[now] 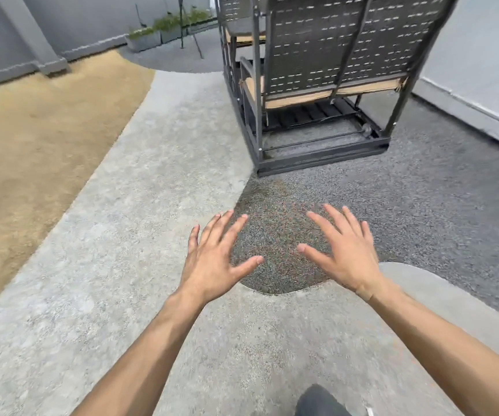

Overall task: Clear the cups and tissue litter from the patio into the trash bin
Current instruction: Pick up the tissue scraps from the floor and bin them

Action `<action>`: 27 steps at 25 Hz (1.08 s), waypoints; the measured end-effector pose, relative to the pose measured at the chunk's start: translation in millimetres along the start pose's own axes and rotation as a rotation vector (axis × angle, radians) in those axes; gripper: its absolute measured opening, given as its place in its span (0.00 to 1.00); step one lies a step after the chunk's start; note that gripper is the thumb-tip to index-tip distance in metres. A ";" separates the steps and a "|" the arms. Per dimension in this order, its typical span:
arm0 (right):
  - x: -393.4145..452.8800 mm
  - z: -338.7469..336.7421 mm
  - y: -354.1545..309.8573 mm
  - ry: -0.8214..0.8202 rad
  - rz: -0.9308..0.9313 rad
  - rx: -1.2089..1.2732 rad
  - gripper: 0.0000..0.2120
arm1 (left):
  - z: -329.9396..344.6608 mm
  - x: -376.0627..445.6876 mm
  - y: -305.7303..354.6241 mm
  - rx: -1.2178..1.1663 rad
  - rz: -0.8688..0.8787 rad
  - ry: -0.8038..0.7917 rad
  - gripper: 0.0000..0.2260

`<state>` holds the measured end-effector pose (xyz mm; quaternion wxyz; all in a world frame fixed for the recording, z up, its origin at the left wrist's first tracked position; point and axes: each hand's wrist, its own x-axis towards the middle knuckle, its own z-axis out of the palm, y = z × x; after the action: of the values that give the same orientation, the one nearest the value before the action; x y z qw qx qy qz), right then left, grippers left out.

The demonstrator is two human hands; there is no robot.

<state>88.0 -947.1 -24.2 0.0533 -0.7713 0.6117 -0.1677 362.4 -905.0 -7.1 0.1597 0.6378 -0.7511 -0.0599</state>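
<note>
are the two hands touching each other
Apart. The head view shows the left hand and the right hand spread open side by side, with a strip of dark gravel plainly visible between their thumbs.

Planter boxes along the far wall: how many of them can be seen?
3, as far as the view shows: a near planter box, a middle planter box and a far planter box, in a row. The patio furniture may hide more.

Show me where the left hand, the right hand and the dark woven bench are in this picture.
left hand [215, 262]: head view, on the back of the hand.
right hand [347, 256]: head view, on the back of the hand.
woven bench [320, 46]: head view, on the rear of its woven backrest.
</note>
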 end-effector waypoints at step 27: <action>-157.1 -108.0 323.6 0.369 1.367 -0.237 0.35 | 232.2 297.7 474.1 -0.231 1.310 -0.447 0.38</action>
<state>-277.3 -862.3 -46.3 -0.0420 -0.1753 0.9710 -0.1571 -196.5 -1137.4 -37.8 0.0713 0.0055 -0.9845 -0.1604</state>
